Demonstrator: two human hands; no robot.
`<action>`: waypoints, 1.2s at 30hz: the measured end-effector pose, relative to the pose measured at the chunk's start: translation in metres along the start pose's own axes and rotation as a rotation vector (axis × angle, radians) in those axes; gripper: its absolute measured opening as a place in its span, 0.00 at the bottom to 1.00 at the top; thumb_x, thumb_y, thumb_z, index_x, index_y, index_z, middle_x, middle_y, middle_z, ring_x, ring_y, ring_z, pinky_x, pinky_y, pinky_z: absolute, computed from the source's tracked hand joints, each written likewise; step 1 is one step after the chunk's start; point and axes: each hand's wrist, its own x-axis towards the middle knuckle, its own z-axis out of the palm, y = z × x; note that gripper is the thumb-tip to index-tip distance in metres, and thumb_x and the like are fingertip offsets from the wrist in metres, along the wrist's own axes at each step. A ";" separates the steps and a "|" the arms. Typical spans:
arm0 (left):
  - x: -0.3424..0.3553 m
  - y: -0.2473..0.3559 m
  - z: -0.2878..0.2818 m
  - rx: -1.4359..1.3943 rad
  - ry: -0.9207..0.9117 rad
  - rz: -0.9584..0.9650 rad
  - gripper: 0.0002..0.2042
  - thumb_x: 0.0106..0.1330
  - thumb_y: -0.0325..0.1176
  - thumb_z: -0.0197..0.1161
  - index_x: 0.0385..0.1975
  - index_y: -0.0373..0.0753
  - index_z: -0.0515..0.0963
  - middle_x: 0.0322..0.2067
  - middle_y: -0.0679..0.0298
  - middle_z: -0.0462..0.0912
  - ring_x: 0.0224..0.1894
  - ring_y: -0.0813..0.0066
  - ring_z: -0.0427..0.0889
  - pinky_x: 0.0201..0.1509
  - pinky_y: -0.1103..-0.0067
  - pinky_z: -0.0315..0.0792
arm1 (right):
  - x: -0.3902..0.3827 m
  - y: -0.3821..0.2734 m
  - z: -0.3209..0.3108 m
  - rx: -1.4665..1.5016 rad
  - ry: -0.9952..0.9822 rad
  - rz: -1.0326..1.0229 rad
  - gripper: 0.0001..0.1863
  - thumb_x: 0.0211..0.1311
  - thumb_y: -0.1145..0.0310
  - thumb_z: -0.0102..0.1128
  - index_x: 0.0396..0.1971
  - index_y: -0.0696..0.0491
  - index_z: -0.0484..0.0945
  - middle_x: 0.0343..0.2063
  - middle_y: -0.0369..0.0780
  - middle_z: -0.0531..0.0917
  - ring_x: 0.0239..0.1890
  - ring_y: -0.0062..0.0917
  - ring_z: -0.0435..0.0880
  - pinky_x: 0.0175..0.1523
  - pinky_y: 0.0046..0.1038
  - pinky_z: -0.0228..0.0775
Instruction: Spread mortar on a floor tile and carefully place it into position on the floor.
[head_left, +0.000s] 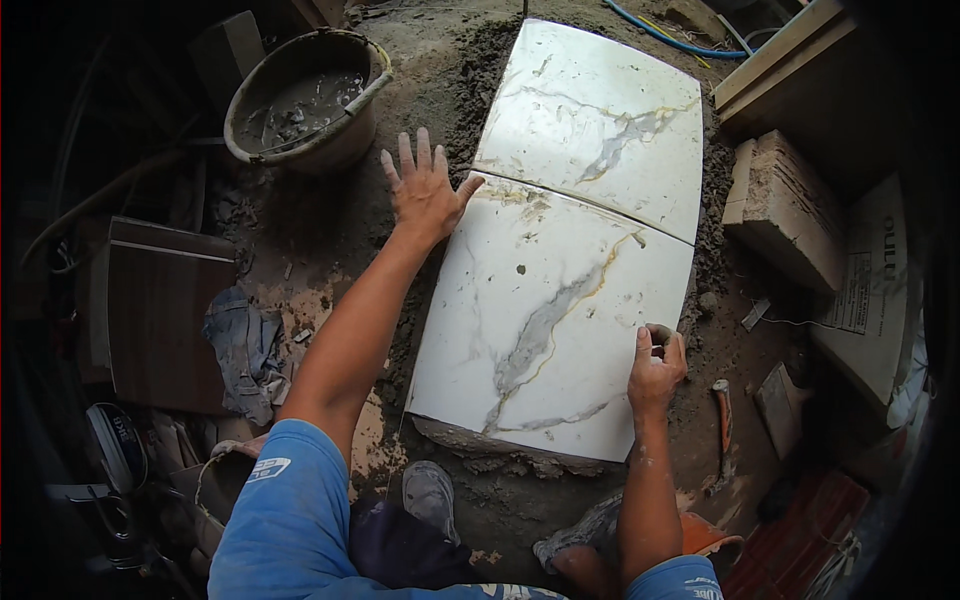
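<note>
Two large white marble-look tiles with grey and gold veins lie end to end on wet mortar, a thin dark joint between them: the near tile (465, 330) and the far tile (570, 90). My left hand (427, 193) is open, fingers spread, its thumb at the near tile's left edge close to the joint. Curled fingers and a raised thumb form my right hand (658, 368) by that tile's right edge. What the right fingers hold, if anything, I cannot make out. Smears of mortar mark both tiles, and grey mortar (520, 452) shows under the near edge.
A bucket of wet mortar (375, 85) stands at the far left. Below it are a brown panel (165, 320) and a crumpled cloth (243, 340). On the right lie a stone-like block (790, 215), an orange-handled tool (722, 430) and a printed carton (875, 300). My shoes (429, 500) are near the tile.
</note>
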 end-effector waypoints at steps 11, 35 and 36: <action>-0.014 -0.017 0.019 -0.112 0.216 -0.075 0.38 0.69 0.61 0.50 0.71 0.40 0.60 0.74 0.56 0.51 0.77 0.53 0.42 0.77 0.55 0.33 | -0.009 0.005 -0.012 -0.008 0.022 0.016 0.11 0.65 0.66 0.63 0.34 0.60 0.78 0.31 0.44 0.81 0.32 0.33 0.79 0.39 0.32 0.72; -0.146 0.017 -0.013 -0.030 -0.144 0.506 0.49 0.43 0.48 0.77 0.66 0.29 0.63 0.66 0.46 0.65 0.70 0.52 0.61 0.75 0.53 0.48 | 0.114 -0.209 0.120 1.482 -0.330 -0.395 0.12 0.69 0.75 0.55 0.22 0.56 0.70 0.13 0.29 0.59 0.15 0.13 0.54 0.21 0.21 0.45; -0.147 0.019 -0.013 -0.035 -0.155 0.501 0.49 0.43 0.48 0.77 0.66 0.29 0.63 0.66 0.46 0.65 0.70 0.52 0.61 0.75 0.53 0.48 | 0.115 -0.214 0.119 1.504 -0.306 -0.476 0.10 0.70 0.75 0.52 0.25 0.58 0.73 0.14 0.29 0.59 0.16 0.14 0.54 0.22 0.21 0.45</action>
